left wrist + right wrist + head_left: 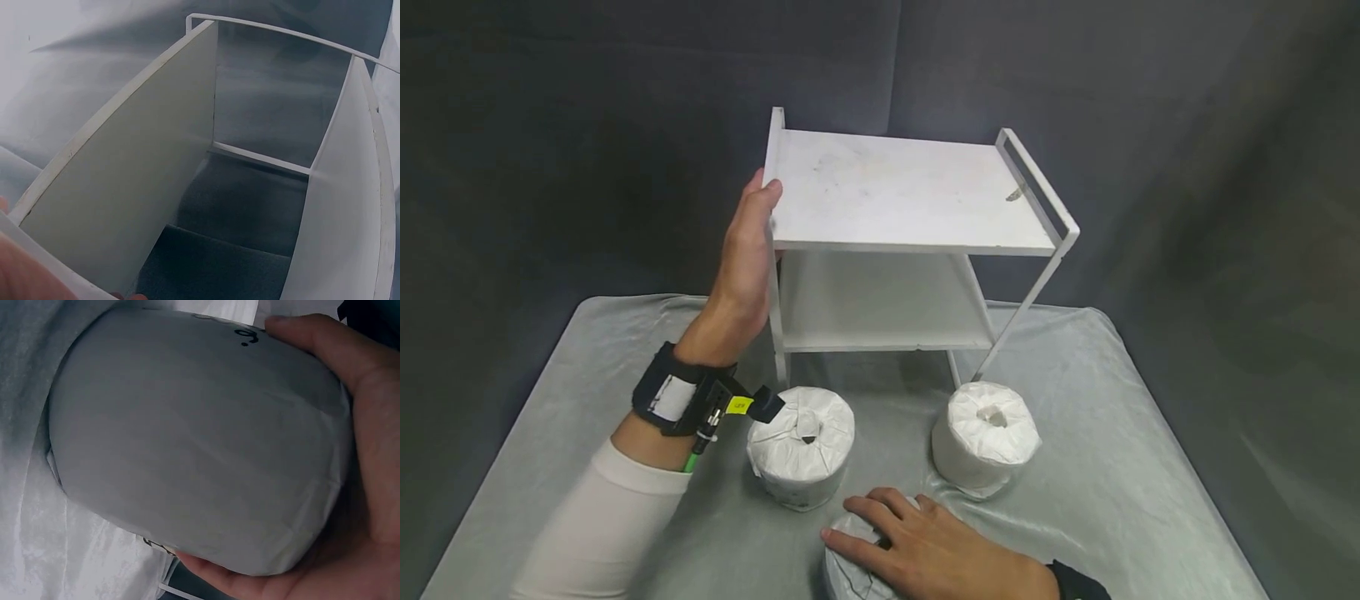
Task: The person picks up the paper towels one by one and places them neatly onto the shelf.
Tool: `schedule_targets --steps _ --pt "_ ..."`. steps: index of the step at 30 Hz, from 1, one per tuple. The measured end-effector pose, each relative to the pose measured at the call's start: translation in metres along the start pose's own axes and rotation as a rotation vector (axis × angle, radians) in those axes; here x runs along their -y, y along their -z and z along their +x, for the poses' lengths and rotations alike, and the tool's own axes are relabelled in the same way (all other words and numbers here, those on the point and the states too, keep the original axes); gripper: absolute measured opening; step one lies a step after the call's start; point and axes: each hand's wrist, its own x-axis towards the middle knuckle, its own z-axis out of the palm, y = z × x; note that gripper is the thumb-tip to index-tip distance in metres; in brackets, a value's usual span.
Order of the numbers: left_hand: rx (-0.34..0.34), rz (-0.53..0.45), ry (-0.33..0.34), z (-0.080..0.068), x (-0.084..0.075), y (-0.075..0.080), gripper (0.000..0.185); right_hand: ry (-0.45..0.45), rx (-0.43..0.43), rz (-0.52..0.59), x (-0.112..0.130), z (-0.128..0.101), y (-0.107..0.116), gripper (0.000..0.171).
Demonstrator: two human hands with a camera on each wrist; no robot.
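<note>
My left hand (747,254) grips the left side frame of a white two-tier shelf rack (902,192), thumb on the outer edge near the top board. In the left wrist view the rack's two boards (131,137) and thin side rail show, with part of the hand at the lower left corner. At the front, my right hand (943,546) holds a paper-wrapped toilet roll (194,437) from above, with thumb and fingers spread round its sides. Black marks show on that roll's wrapper. Whether the rack's feet touch the cloth I cannot tell.
Two more wrapped toilet rolls stand upright on the grey cloth-covered table (1112,467): one on the left (801,450), one on the right (985,437), both in front of the rack. A dark curtain (625,167) hangs behind.
</note>
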Motion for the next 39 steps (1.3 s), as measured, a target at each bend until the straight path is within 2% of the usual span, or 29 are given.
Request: schedule_targets --steps 2,9,16,26,29,35,39 --pt "-0.003 -0.003 -0.004 0.0 0.0 -0.001 0.073 0.002 -0.018 -0.015 0.0 -0.001 0.0 0.088" --pt "-0.003 -0.004 -0.008 -0.003 0.001 -0.005 0.073 0.008 -0.032 0.05 -0.002 -0.003 0.0 0.09" --pt "-0.024 -0.047 -0.019 -0.003 0.003 -0.009 0.073 0.007 -0.047 0.049 -0.004 -0.004 0.0 0.09" --pt "-0.044 -0.035 -0.019 -0.005 0.006 -0.012 0.075 -0.025 -0.042 0.086 -0.011 -0.006 0.018 0.096" --pt "-0.039 -0.046 -0.023 -0.005 0.006 -0.013 0.075 -0.031 -0.048 0.072 -0.015 -0.007 0.025 0.099" --pt "-0.019 -0.058 -0.03 -0.003 0.006 -0.015 0.076 -0.029 -0.135 -0.037 -0.018 -0.01 0.035 0.105" --pt "-0.019 -0.051 -0.028 -0.003 0.005 -0.015 0.076 -0.046 -0.146 -0.031 -0.02 -0.015 0.047 0.113"
